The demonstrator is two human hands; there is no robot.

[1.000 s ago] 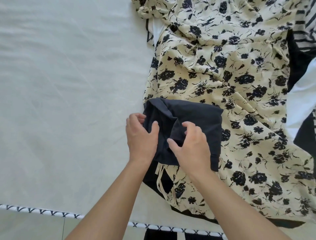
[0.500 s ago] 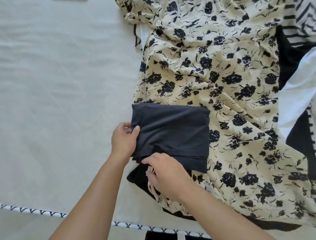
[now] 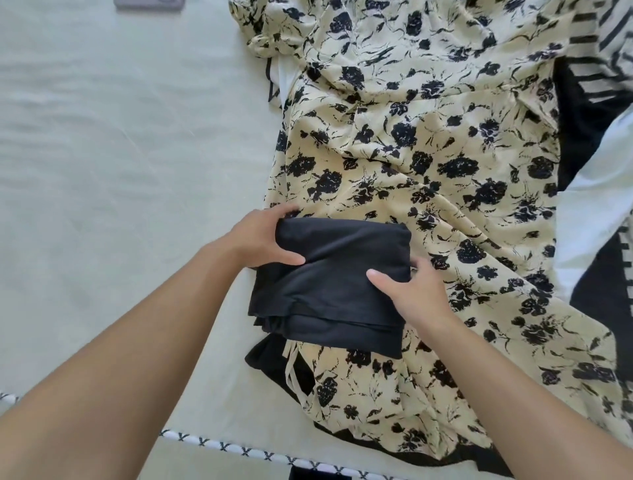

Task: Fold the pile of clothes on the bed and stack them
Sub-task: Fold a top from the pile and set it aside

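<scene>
- Two hands gripping folded black garment [image 3: 335, 274]: left hand [image 3: 260, 240] clutching its left edge, right hand [image 3: 407, 291] pinching its right.
- Lying on floral dress [image 3: 428, 154], pale bedsheet [image 3: 120, 171], patterned trim [image 3: 239, 452] edging it.

I see the folded garment [image 3: 329, 281] lying on the near left part of the floral dress [image 3: 428, 154], which spreads across the right half of the bed sheet [image 3: 120, 171]. My left hand [image 3: 260, 240] sits at the garment's far left corner, my right hand [image 3: 407, 291] at its right edge. Another garment [image 3: 270, 359] pokes out from under the dress just in front of the folded one. To the right of the dress lie a striped piece [image 3: 603, 44] at the far corner and a plain piece [image 3: 589, 219] nearer me. A flat object [image 3: 149, 4] lies on the sheet at the far edge, left of the dress. The bed's trimmed border [image 3: 219, 445] runs nearest me.
</scene>
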